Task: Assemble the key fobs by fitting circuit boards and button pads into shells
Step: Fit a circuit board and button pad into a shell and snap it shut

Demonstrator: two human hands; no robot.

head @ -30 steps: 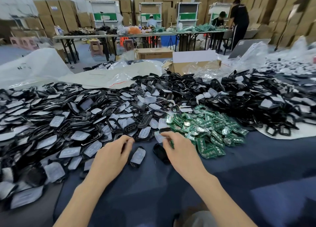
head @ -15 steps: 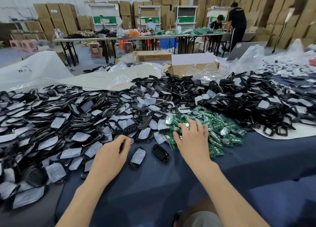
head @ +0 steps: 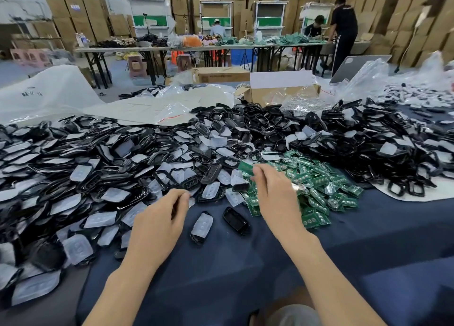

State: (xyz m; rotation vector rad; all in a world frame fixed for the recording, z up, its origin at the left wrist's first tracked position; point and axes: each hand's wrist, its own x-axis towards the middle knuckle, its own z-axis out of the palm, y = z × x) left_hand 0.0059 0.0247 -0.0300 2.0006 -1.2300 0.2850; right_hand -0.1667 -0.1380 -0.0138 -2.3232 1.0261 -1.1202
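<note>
My right hand (head: 275,193) pinches a green circuit board (head: 246,167) lifted just above the left edge of the green board pile (head: 319,185). My left hand (head: 159,217) rests with curled fingers at the near edge of the big heap of black shells and translucent button pads (head: 98,168); whether it holds something is hidden. Between the hands on the blue cloth lie a black shell with a clear pad in it (head: 202,227) and an empty glossy black shell (head: 235,220).
More black shells pile up at the right (head: 383,148). An open cardboard box (head: 282,92) and plastic bags sit behind the heaps. Bare blue cloth (head: 368,252) lies at the near right. People work at long tables far back.
My right hand went from beside the empty shell onto the green pile, then closed and lifted a board toward the left. My left hand has stayed in place.
</note>
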